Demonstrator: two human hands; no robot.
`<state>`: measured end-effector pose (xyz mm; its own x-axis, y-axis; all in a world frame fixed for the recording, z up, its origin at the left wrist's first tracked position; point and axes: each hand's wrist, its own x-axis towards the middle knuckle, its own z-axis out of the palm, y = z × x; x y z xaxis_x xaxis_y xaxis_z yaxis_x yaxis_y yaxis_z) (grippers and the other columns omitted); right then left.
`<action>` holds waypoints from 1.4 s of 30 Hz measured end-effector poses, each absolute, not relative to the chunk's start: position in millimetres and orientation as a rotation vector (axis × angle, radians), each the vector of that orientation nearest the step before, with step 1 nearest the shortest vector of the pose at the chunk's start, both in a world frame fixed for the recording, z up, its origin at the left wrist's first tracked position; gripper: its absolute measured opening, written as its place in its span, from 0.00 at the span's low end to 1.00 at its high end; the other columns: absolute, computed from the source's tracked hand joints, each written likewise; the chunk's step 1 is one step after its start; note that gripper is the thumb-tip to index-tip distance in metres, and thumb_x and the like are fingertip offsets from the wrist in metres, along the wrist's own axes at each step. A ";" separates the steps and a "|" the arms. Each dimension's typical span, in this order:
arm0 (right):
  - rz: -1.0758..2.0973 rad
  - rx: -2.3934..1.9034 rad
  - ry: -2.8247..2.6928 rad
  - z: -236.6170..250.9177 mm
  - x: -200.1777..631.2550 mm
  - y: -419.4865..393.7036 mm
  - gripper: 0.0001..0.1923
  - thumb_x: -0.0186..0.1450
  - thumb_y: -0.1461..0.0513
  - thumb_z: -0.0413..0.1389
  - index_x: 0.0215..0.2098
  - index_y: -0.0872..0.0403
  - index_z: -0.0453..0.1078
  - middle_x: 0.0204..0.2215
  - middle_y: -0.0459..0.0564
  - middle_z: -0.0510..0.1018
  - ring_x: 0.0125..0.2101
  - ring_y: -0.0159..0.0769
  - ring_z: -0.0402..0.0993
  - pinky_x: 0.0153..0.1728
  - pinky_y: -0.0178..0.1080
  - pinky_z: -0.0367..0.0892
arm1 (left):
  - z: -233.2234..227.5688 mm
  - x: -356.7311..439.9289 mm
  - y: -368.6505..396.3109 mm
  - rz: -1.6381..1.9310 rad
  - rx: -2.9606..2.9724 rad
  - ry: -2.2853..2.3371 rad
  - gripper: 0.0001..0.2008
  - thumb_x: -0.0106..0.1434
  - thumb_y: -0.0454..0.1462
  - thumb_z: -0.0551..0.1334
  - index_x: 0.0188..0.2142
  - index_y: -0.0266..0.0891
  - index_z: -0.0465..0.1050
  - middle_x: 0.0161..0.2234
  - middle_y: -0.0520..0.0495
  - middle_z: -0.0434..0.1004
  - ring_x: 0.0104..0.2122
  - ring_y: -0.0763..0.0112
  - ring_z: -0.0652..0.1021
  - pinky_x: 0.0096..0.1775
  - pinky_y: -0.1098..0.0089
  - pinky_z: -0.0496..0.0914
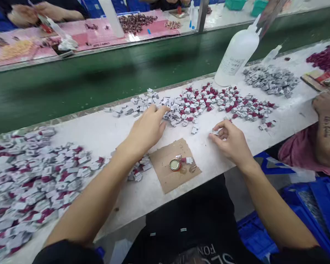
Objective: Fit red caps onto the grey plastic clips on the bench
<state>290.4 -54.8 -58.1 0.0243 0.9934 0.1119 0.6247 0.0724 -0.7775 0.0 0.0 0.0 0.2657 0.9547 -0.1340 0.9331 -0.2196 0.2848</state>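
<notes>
My left hand (150, 126) reaches over the near edge of a pile of small light-grey block-shaped parts (140, 104). Its thumb and index finger are apart, with the fingertips at the parts and nothing visible gripped. Between the thumb and fingers of my right hand (229, 141) a small light-grey part (215, 132) is pinched, just above the white tabletop. Between my hands lies a piece of brown cardboard (165, 179) with wet smears. On it rest a round metal cap (175, 165) with liquid inside and a grey part with a maroon piece (189, 160).
Many grey-and-maroon parts (52, 176) cover the table's left side. A mixed row (198, 101) runs along the back edge, near a large white squeeze bottle (236, 55). Grey parts (272, 80) are heaped at right, beside another person's arm (328, 124). Blue crates (305, 205) stand below.
</notes>
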 end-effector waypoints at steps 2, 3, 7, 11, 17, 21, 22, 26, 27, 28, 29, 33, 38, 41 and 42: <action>0.748 -1.580 -1.704 -62.6 287.0 -63.5 0.07 0.69 0.55 0.64 0.40 0.49 0.75 0.39 0.52 0.79 0.35 0.43 0.80 0.39 0.47 0.76 | -8.1 7.0 11.7 0.109 2.256 1.767 0.26 0.78 0.29 0.58 0.72 0.40 0.73 0.63 0.31 0.74 0.58 0.43 0.80 0.53 0.55 0.75; 0.763 -1.564 -1.716 -64.5 286.0 -67.6 0.06 0.70 0.56 0.63 0.39 0.49 0.75 0.41 0.53 0.80 0.37 0.43 0.81 0.40 0.47 0.77 | -11.9 9.7 16.8 0.114 2.268 1.778 0.26 0.77 0.28 0.58 0.70 0.40 0.75 0.62 0.31 0.74 0.58 0.42 0.79 0.52 0.55 0.75; 0.734 -1.558 -1.753 -68.9 287.5 -79.6 0.05 0.72 0.57 0.62 0.38 0.48 0.76 0.41 0.53 0.82 0.37 0.43 0.81 0.40 0.47 0.77 | -24.9 12.8 29.6 0.120 2.332 1.786 0.21 0.74 0.26 0.58 0.59 0.41 0.81 0.57 0.33 0.76 0.55 0.44 0.80 0.48 0.56 0.75; 0.718 -1.622 -1.707 -69.7 293.2 -86.6 0.05 0.72 0.56 0.64 0.41 0.48 0.77 0.39 0.53 0.83 0.38 0.46 0.81 0.39 0.48 0.78 | -31.1 4.3 31.4 0.273 2.346 1.709 0.09 0.74 0.31 0.65 0.51 0.40 0.81 0.56 0.34 0.79 0.53 0.47 0.80 0.50 0.55 0.75; 0.876 -1.558 -1.534 -68.7 290.5 -95.9 0.12 0.72 0.54 0.68 0.51 0.48 0.83 0.46 0.54 0.86 0.43 0.46 0.84 0.47 0.50 0.82 | -18.1 -11.1 0.5 0.778 1.860 1.367 0.06 0.72 0.38 0.72 0.45 0.43 0.78 0.44 0.42 0.88 0.43 0.57 0.86 0.47 0.59 0.80; 0.983 -1.495 -1.517 -65.6 281.1 -101.0 0.11 0.72 0.53 0.71 0.49 0.47 0.82 0.46 0.52 0.86 0.44 0.45 0.84 0.48 0.48 0.81 | -7.3 -16.4 -37.2 0.835 1.466 1.160 0.09 0.72 0.42 0.75 0.47 0.42 0.82 0.41 0.42 0.89 0.38 0.59 0.89 0.43 0.60 0.84; 1.013 -1.483 -1.523 -64.8 278.5 -102.2 0.11 0.72 0.52 0.71 0.49 0.47 0.82 0.46 0.51 0.87 0.44 0.45 0.84 0.48 0.48 0.81 | -6.7 -17.9 -46.1 0.829 1.402 1.118 0.09 0.73 0.43 0.74 0.48 0.42 0.83 0.41 0.41 0.90 0.39 0.59 0.89 0.43 0.60 0.85; 1.108 -1.404 -1.509 -60.9 269.3 -106.5 0.12 0.72 0.52 0.74 0.47 0.46 0.82 0.44 0.50 0.86 0.42 0.42 0.84 0.45 0.45 0.81 | -11.7 -27.1 -74.5 0.856 1.282 1.051 0.09 0.76 0.42 0.74 0.52 0.43 0.84 0.38 0.46 0.88 0.36 0.66 0.88 0.41 0.67 0.84; 1.125 -1.380 -1.488 -59.4 267.4 -107.5 0.12 0.71 0.52 0.75 0.47 0.46 0.82 0.44 0.50 0.87 0.41 0.41 0.84 0.45 0.44 0.82 | -13.3 -29.9 -79.6 0.870 1.257 1.058 0.10 0.76 0.41 0.74 0.53 0.44 0.83 0.36 0.48 0.87 0.34 0.68 0.87 0.39 0.69 0.84; 1.144 -1.358 -1.463 -57.6 265.7 -108.5 0.13 0.70 0.52 0.76 0.46 0.46 0.83 0.43 0.50 0.87 0.41 0.41 0.84 0.45 0.44 0.83 | -14.6 -32.6 -84.0 0.883 1.223 1.067 0.10 0.75 0.40 0.74 0.53 0.44 0.83 0.34 0.49 0.87 0.32 0.69 0.86 0.38 0.70 0.83; 1.167 -1.340 -1.439 -55.6 264.2 -109.3 0.13 0.69 0.52 0.77 0.46 0.46 0.84 0.42 0.50 0.88 0.40 0.41 0.85 0.45 0.44 0.84 | -15.3 -35.2 -87.8 0.896 1.178 1.076 0.10 0.75 0.40 0.74 0.53 0.44 0.83 0.34 0.50 0.87 0.32 0.69 0.86 0.37 0.71 0.83; 1.257 -1.295 -1.382 -47.5 259.4 -113.0 0.10 0.69 0.57 0.77 0.47 0.46 0.87 0.41 0.49 0.90 0.41 0.40 0.88 0.46 0.42 0.86 | -16.0 -41.9 -97.9 0.975 1.017 1.124 0.09 0.72 0.40 0.77 0.50 0.44 0.85 0.37 0.46 0.90 0.36 0.67 0.88 0.38 0.71 0.83; 1.249 -1.258 -1.382 -43.2 251.2 -119.7 0.04 0.74 0.62 0.72 0.46 0.45 0.89 0.40 0.47 0.90 0.39 0.38 0.88 0.43 0.39 0.85 | -19.9 -39.7 -107.1 1.018 1.001 1.170 0.07 0.71 0.40 0.78 0.41 0.43 0.84 0.34 0.48 0.88 0.33 0.68 0.88 0.38 0.70 0.83; 1.220 -1.259 -1.404 -42.9 244.2 -124.3 0.06 0.74 0.63 0.71 0.46 0.46 0.89 0.41 0.48 0.90 0.40 0.38 0.88 0.44 0.40 0.85 | -23.0 -35.8 -113.0 1.036 0.987 1.205 0.10 0.68 0.37 0.80 0.43 0.43 0.82 0.36 0.49 0.89 0.34 0.67 0.88 0.41 0.68 0.85; 1.216 -1.252 -1.410 -43.0 241.6 -125.8 0.06 0.73 0.64 0.71 0.46 0.46 0.89 0.41 0.48 0.90 0.41 0.38 0.88 0.45 0.40 0.85 | -24.0 -34.6 -114.9 1.038 0.977 1.213 0.11 0.68 0.37 0.80 0.45 0.43 0.83 0.37 0.48 0.89 0.35 0.66 0.89 0.43 0.67 0.86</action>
